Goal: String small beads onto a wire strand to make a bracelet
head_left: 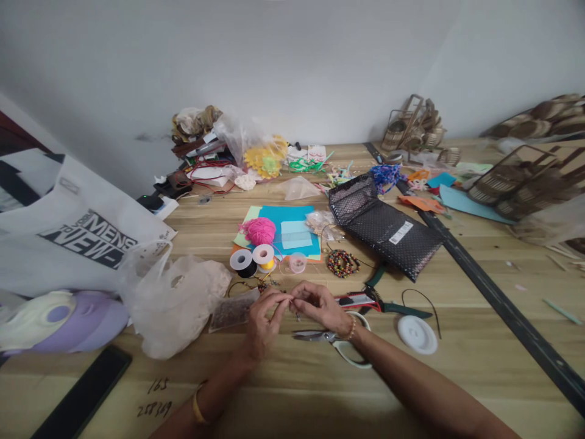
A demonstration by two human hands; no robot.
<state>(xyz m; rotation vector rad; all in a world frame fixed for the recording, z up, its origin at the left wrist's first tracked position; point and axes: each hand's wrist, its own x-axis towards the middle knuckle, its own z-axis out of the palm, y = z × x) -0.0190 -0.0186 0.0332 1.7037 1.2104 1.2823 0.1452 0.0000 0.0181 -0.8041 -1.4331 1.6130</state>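
My left hand and my right hand meet over the wooden table, fingertips pinched together on something tiny that I cannot make out, perhaps a bead or thread. Scissors with white handles lie just under my right wrist. A small clear bag of beads sits left of my left hand. Beyond the hands stand a black thread spool, a yellow spool, a tape roll and a coiled beaded bracelet.
Pink yarn ball on blue paper, black bubble mailer, green-handled pliers, white lid. Plastic bag, white tote bag and dark phone at left. Woven baskets at right, clutter along the wall.
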